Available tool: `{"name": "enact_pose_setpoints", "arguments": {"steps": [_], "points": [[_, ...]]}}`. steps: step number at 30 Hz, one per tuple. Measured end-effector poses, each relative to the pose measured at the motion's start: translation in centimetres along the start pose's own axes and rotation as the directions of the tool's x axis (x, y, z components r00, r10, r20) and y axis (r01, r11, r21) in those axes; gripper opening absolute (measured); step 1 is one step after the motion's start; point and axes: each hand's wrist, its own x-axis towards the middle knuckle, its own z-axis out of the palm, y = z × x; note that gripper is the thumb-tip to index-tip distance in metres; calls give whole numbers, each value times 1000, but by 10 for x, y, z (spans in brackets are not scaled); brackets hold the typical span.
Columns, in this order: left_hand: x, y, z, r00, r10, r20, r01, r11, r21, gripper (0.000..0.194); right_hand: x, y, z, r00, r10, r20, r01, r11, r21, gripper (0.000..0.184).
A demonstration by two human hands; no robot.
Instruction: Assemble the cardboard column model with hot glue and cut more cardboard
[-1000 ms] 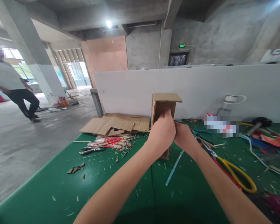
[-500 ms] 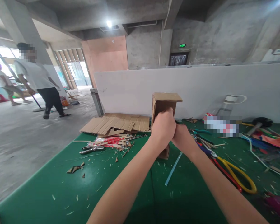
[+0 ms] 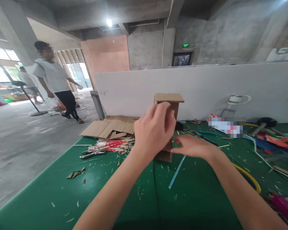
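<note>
An upright cardboard piece with a top flap [image 3: 169, 97] stands on the green table, folded like a channel, its lower end [image 3: 164, 156] showing between my arms. My left hand [image 3: 155, 126] is in front of its left side, fingers bent and the thumb apart from them, with nothing visible in it. It hides much of the cardboard's middle. My right hand [image 3: 194, 147] is at the cardboard's lower right edge, thumb and fingers apart; whether the fingertips touch it I cannot tell. A pale blue strip [image 3: 177, 172] lies below the right hand.
Flat cardboard sheets [image 3: 105, 126], sticks in red-printed wrappers [image 3: 112, 145] and metal pliers [image 3: 92, 154] lie left. Yellow-handled tool [image 3: 251, 179], green-handled pliers [image 3: 207, 133] and a magenta object [image 3: 284, 206] are right. A white partition [image 3: 194, 92] borders the table's back. A person [image 3: 57, 76] walks beyond.
Both hands have come apart from their joined position at the cardboard: the left moved left and its fingers loosened, the right moved lower and opened. The walking person moved right.
</note>
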Motion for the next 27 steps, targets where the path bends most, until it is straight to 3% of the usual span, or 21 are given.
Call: {"name": "enact_pose_setpoints", "arguments": {"steps": [2, 3, 8, 11, 13, 16, 20, 27], "points": [[4, -18, 0, 991, 19, -131, -30, 996, -81, 35, -1, -3, 5, 995, 65, 74, -56, 991, -126, 46], [8, -28, 3, 992, 21, -127, -38, 990, -137, 45, -2, -6, 9, 994, 86, 72, -73, 982, -172, 46], [39, -69, 25, 988, 140, 58, -102, 897, -431, 80, -2, -26, 29, 990, 75, -122, -109, 948, -299, 40], [55, -78, 32, 958, 191, 212, -49, 841, -539, 67, -3, -33, 40, 977, 50, -209, -121, 931, -343, 35], [59, -79, 36, 946, 198, 256, -9, 806, -592, 58, -4, -34, 46, 971, 33, -236, -119, 924, -363, 34], [56, -79, 44, 959, 178, 221, 17, 741, -671, 54, -4, -31, 54, 964, 10, -264, -116, 913, -390, 37], [52, -80, 57, 973, 182, 139, -34, 713, -700, 49, -6, -25, 58, 953, 8, -303, -139, 901, -412, 37], [52, -81, 62, 973, 207, 106, -75, 711, -699, 46, -9, -28, 41, 929, 27, -369, -191, 889, -417, 38]]}}
